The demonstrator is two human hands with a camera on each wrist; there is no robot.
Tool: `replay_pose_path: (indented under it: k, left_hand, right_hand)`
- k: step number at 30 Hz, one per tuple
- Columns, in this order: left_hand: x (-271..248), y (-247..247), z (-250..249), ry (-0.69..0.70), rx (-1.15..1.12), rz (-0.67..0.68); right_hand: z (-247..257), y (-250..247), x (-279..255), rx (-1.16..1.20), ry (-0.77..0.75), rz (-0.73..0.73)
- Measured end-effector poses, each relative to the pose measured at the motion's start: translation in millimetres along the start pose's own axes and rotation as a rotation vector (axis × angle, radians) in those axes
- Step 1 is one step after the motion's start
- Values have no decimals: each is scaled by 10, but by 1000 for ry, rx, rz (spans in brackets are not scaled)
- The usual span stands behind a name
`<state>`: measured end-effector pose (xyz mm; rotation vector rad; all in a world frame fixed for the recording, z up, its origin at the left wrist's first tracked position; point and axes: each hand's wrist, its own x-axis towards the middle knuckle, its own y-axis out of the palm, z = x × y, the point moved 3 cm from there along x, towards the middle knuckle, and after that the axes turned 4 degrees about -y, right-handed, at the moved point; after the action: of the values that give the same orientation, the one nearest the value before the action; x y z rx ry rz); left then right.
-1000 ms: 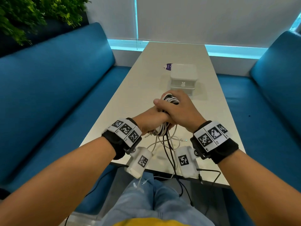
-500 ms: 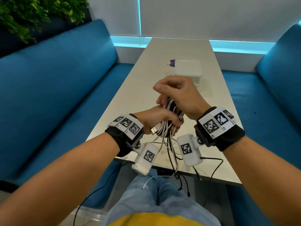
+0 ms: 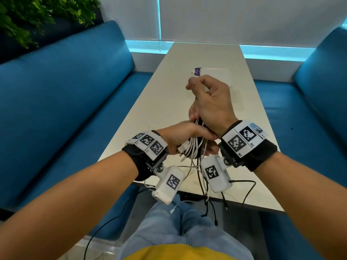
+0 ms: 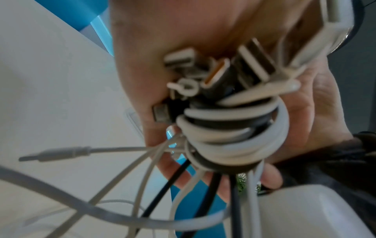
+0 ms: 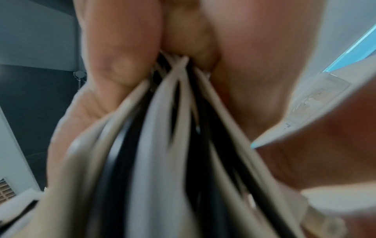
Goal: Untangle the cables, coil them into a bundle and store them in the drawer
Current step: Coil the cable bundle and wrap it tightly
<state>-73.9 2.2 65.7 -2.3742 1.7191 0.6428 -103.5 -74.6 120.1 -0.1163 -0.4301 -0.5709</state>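
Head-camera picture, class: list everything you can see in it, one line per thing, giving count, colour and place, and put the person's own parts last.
Cable bundle: one, white and black cables, held between both hands above the near table edge; loose ends hang below.
Table: one, off-white, running between the sofas to the window.
Drawer box: one, white, on the table behind the right hand, mostly hidden.
Sofas: two, blue, either side of the table.
Plant: one, green, top left.
Wrist cameras: two, white, under the wrists.
Left hand: grips the bundle's lower part.
Right hand: grips the cables above it.
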Motion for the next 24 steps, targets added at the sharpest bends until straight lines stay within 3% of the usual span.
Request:
replay_pose_path:
  k: [8,15,20,24]
  left_hand:
    - [55,11,-23,-13,102,0]
    - [22,-257,-72,72,-232,-97]
    - [-27,-425,-227,174,-519,-209]
    - [-21,-510,-228,234,-622,-304]
  right_hand:
    - [-19,-44,-38,83,94,-75]
    - [-288,-185,-40,59,287,99]
    - [-545,42,-435,-79,351,431]
    - [-615,45,-434,-90,421,428]
